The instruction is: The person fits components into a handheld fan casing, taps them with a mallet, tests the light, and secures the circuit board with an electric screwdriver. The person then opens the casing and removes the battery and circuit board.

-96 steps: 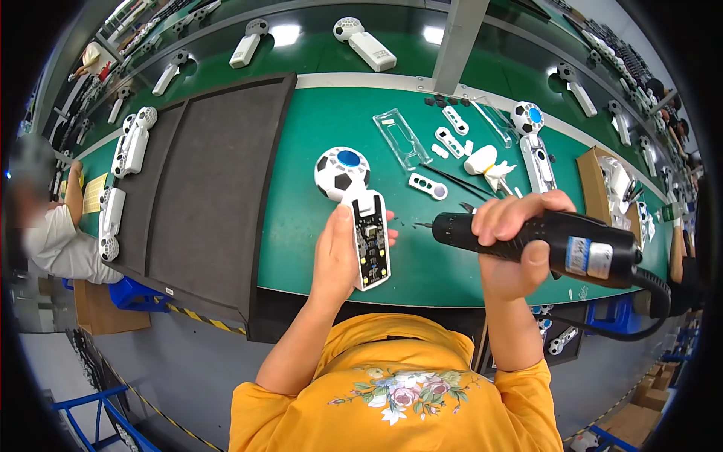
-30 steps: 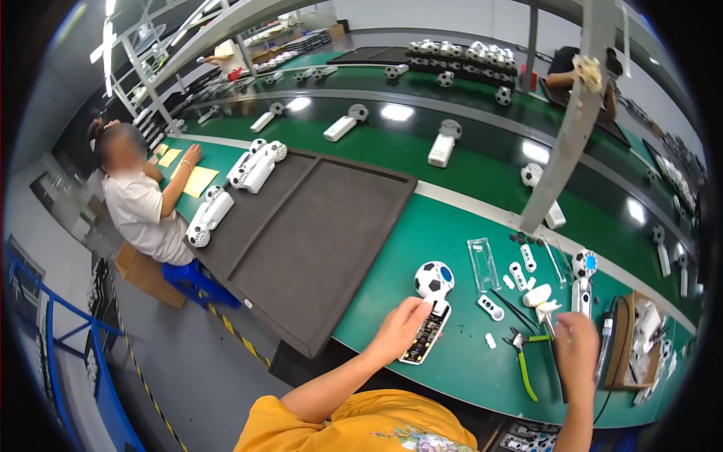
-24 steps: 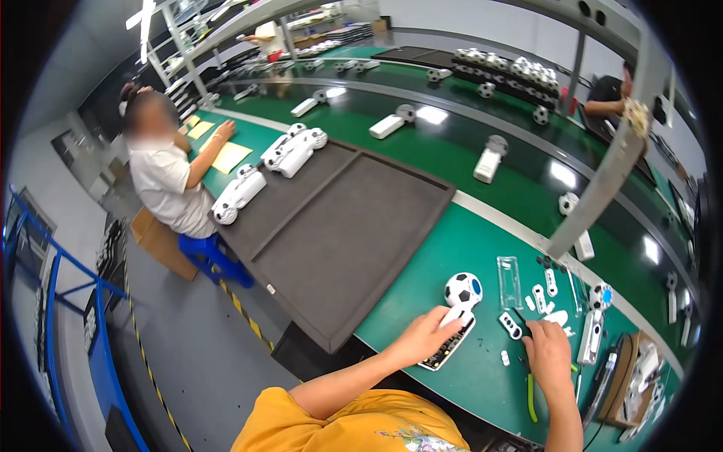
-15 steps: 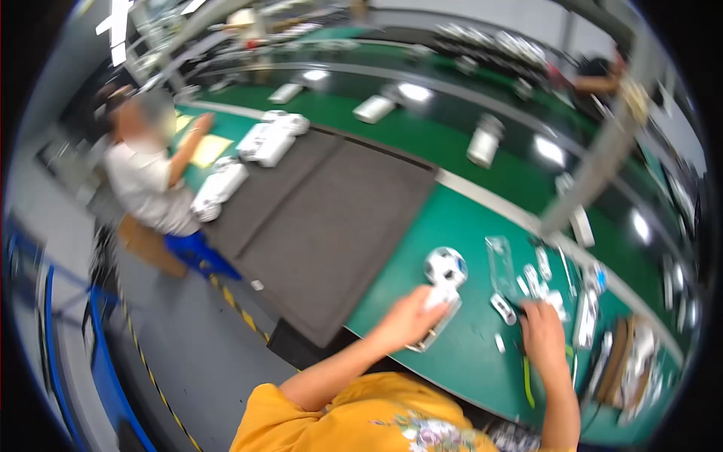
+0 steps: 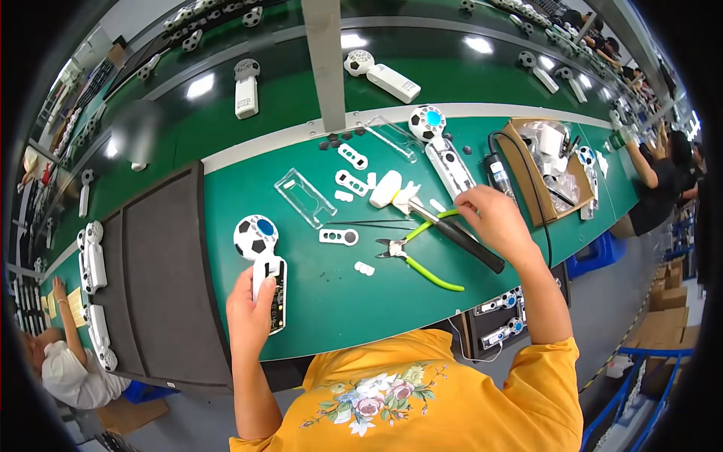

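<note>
My left hand (image 5: 252, 309) is wrapped round a white handheld device (image 5: 273, 265) with a football-patterned head. Its handle is open, showing a dark circuit board. My right hand (image 5: 493, 218) is closed, fingertips together by the lower end of a second football-headed device (image 5: 450, 169) and one tip of the green-handled pliers (image 5: 422, 264); what is pinched, if anything, is hidden. Below that hand lies a mallet-like tool's black handle (image 5: 471, 245), its white head (image 5: 386, 188) pointing left. Small white oval covers (image 5: 339, 236) and clear plastic frames (image 5: 305, 197) lie between my hands.
A cardboard box (image 5: 527, 169) of bagged parts stands at the right, beside a black-corded cylindrical tool (image 5: 498, 173). A dark padded mat (image 5: 169, 279) covers the left side. Beyond a metal post (image 5: 325, 68), devices lie on a green conveyor (image 5: 286, 90). Other people work left and right.
The view has swung right and sharpened. My left hand still holds its device. My right hand has moved from beside the small white parts to near the second device's lower end.
</note>
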`<control>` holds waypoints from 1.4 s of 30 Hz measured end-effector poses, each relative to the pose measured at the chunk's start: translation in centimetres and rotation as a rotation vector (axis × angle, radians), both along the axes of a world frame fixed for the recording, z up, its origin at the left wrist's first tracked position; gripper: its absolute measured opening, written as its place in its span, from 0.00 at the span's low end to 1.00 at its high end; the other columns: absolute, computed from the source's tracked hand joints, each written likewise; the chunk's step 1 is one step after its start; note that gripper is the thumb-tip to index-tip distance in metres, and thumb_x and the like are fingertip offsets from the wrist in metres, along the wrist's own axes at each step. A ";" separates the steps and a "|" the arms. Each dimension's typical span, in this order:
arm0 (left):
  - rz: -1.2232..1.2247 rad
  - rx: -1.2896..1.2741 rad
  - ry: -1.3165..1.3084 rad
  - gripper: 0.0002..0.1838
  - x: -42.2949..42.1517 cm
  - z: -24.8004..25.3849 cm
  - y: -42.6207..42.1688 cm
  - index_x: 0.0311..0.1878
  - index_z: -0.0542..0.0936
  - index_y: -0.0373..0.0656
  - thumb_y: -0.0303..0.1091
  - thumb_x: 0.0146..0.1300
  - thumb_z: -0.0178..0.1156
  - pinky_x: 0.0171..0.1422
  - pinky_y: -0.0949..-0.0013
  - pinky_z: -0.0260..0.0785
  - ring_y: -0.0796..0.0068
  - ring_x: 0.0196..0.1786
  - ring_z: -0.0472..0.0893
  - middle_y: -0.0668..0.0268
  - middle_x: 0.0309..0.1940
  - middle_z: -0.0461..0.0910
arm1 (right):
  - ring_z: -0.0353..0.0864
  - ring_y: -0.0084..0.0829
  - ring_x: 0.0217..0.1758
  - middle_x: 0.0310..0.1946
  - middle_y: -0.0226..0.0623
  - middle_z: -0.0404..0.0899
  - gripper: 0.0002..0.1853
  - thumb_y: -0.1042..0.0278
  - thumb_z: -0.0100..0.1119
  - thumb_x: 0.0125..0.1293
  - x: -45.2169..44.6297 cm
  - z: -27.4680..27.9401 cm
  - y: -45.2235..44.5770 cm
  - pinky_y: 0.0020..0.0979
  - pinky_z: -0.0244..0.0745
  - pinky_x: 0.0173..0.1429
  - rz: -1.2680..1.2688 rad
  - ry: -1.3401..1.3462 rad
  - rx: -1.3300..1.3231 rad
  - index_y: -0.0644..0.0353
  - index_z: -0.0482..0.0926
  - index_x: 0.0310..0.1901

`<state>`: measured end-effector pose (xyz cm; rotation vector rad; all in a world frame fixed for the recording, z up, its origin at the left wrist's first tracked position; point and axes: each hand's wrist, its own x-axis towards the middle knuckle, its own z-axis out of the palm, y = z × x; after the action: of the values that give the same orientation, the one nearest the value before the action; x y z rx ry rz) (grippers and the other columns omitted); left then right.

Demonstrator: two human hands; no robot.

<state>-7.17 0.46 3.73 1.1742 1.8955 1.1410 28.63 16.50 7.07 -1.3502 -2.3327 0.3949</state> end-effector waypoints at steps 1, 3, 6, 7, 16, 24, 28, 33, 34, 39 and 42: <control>-0.005 0.002 0.001 0.14 0.3 0.5 0.3 0.51 0.76 0.34 0.32 0.65 0.57 0.43 0.72 0.70 0.78 0.37 0.78 0.62 0.35 0.81 | 0.79 0.47 0.36 0.32 0.44 0.79 0.04 0.73 0.59 0.58 0.2 -0.2 0.0 0.41 0.75 0.42 0.021 -0.064 -0.033 0.61 0.78 0.35; -0.014 -0.052 0.129 0.15 0.8 1.5 0.8 0.50 0.76 0.33 0.31 0.65 0.58 0.42 0.71 0.70 0.76 0.36 0.78 0.60 0.35 0.81 | 0.79 0.48 0.35 0.31 0.46 0.78 0.05 0.71 0.58 0.57 0.5 -0.1 -0.3 0.42 0.75 0.42 0.068 -0.119 -0.071 0.62 0.78 0.33; -0.019 -0.021 0.100 0.15 0.8 1.2 1.0 0.49 0.77 0.34 0.32 0.63 0.60 0.42 0.68 0.72 0.71 0.36 0.80 0.57 0.35 0.81 | 0.78 0.50 0.34 0.28 0.48 0.77 0.04 0.72 0.57 0.57 0.4 -0.9 -0.1 0.45 0.74 0.41 0.089 -0.207 -0.061 0.64 0.76 0.31; -0.022 -0.027 0.119 0.13 0.8 1.2 1.0 0.49 0.77 0.33 0.30 0.64 0.58 0.43 0.73 0.70 0.80 0.37 0.76 0.64 0.35 0.80 | 0.78 0.49 0.33 0.27 0.47 0.76 0.02 0.75 0.57 0.55 0.6 -1.2 0.0 0.44 0.73 0.40 0.092 -0.229 -0.038 0.63 0.75 0.30; -0.004 -0.093 0.117 0.17 0.1 1.7 0.6 0.51 0.76 0.36 0.38 0.64 0.60 0.43 0.67 0.71 0.68 0.37 0.81 0.56 0.36 0.82 | 0.77 0.51 0.29 0.24 0.48 0.76 0.07 0.81 0.57 0.49 -0.3 -1.2 0.5 0.47 0.72 0.35 0.137 -0.266 -0.016 0.63 0.70 0.31; -0.029 -0.063 0.121 0.18 -0.3 1.4 0.4 0.52 0.76 0.38 0.41 0.65 0.59 0.46 0.63 0.72 0.59 0.41 0.81 0.53 0.39 0.81 | 0.75 0.51 0.31 0.26 0.49 0.73 0.12 0.82 0.58 0.47 -0.7 -0.4 -0.2 0.47 0.70 0.37 0.136 -0.288 0.021 0.64 0.68 0.34; -0.051 -0.084 0.110 0.20 -0.7 1.4 0.4 0.53 0.76 0.38 0.43 0.65 0.59 0.48 0.62 0.72 0.58 0.42 0.81 0.53 0.40 0.81 | 0.75 0.48 0.35 0.28 0.47 0.73 0.12 0.83 0.56 0.48 -1.2 0.5 -0.8 0.45 0.71 0.40 0.167 -0.410 0.168 0.62 0.70 0.36; -0.054 -0.077 0.126 0.22 -0.7 1.6 0.3 0.52 0.75 0.36 0.46 0.66 0.56 0.49 0.58 0.72 0.52 0.44 0.81 0.49 0.42 0.81 | 0.75 0.46 0.36 0.32 0.47 0.72 0.15 0.82 0.57 0.48 -1.0 0.7 -0.8 0.44 0.71 0.41 0.115 -0.447 0.160 0.65 0.73 0.40; -0.050 -0.074 0.124 0.21 -0.7 1.4 0.3 0.53 0.76 0.37 0.45 0.66 0.57 0.48 0.60 0.72 0.54 0.42 0.81 0.51 0.41 0.81 | 0.75 0.46 0.36 0.32 0.47 0.72 0.15 0.82 0.57 0.48 -1.2 1.0 -1.0 0.44 0.71 0.41 0.121 -0.446 0.161 0.65 0.73 0.40; -0.049 -0.075 0.105 0.21 -0.7 1.5 0.2 0.53 0.76 0.38 0.45 0.65 0.58 0.46 0.61 0.71 0.57 0.40 0.81 0.52 0.39 0.81 | 0.74 0.45 0.39 0.34 0.45 0.69 0.13 0.81 0.53 0.54 -1.6 2.6 -1.4 0.42 0.71 0.43 0.111 -0.649 0.204 0.67 0.75 0.43; -0.049 -0.069 0.088 0.21 -0.9 1.4 0.2 0.52 0.76 0.37 0.45 0.66 0.57 0.45 0.61 0.71 0.57 0.40 0.80 0.52 0.38 0.81 | 0.72 0.40 0.38 0.32 0.42 0.67 0.07 0.79 0.50 0.57 -1.5 2.8 -1.3 0.38 0.72 0.41 0.154 -0.674 0.312 0.65 0.75 0.37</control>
<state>-8.03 0.63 5.13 1.2439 1.9453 1.0047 27.13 15.17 9.88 -1.2804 -2.8778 -0.4444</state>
